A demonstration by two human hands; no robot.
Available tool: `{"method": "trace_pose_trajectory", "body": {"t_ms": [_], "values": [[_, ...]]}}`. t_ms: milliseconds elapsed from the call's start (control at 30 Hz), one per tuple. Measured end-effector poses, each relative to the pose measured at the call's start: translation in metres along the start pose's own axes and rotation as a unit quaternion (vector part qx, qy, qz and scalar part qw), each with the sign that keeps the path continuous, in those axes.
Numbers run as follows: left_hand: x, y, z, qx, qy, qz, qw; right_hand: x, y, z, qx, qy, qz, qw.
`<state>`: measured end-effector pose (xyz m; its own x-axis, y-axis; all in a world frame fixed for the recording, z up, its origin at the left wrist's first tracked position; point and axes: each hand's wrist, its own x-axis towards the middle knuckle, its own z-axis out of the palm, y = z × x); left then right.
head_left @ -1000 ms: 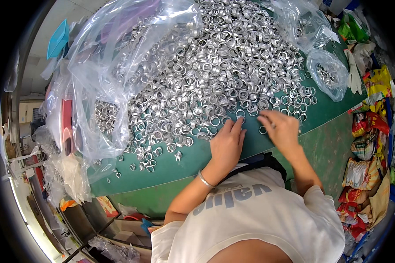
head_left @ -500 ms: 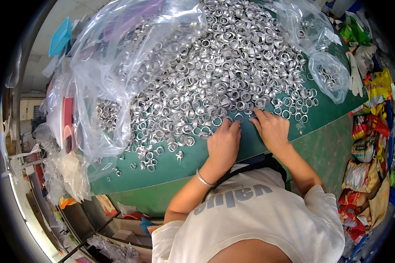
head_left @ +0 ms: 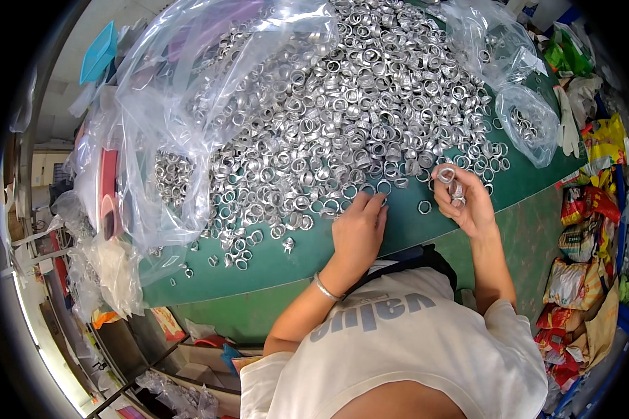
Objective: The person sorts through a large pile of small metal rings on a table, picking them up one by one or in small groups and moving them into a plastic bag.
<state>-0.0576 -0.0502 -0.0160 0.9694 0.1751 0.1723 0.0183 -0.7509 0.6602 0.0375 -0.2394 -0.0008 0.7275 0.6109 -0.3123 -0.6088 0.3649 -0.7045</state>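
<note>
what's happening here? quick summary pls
A person sits at a green table heaped with small silver metal rings. The right hand is lifted, holding a ring or two at its fingertips. The left hand lies flat at the pile's near edge. Clear plastic bags lie beside the heap.

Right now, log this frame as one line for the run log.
left hand: flat on green table, fingertips at ring pile edge | right hand: raised, pinching small metal rings | clear plastic bag: left
</note>
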Motion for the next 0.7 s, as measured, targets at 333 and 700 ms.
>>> {"method": "trace_pose_trajectory", "body": {"t_ms": [333, 700], "values": [[0.037, 0.01, 0.022, 0.058, 0.003, 0.072, 0.996, 0.005, 0.016, 0.005, -0.223, 0.077, 0.01, 0.972], [0.044, 0.005, 0.015, -0.123, 0.04, 0.047, 0.99, -0.001, 0.014, 0.012, -0.303, 0.078, -0.026, 0.949]]}}
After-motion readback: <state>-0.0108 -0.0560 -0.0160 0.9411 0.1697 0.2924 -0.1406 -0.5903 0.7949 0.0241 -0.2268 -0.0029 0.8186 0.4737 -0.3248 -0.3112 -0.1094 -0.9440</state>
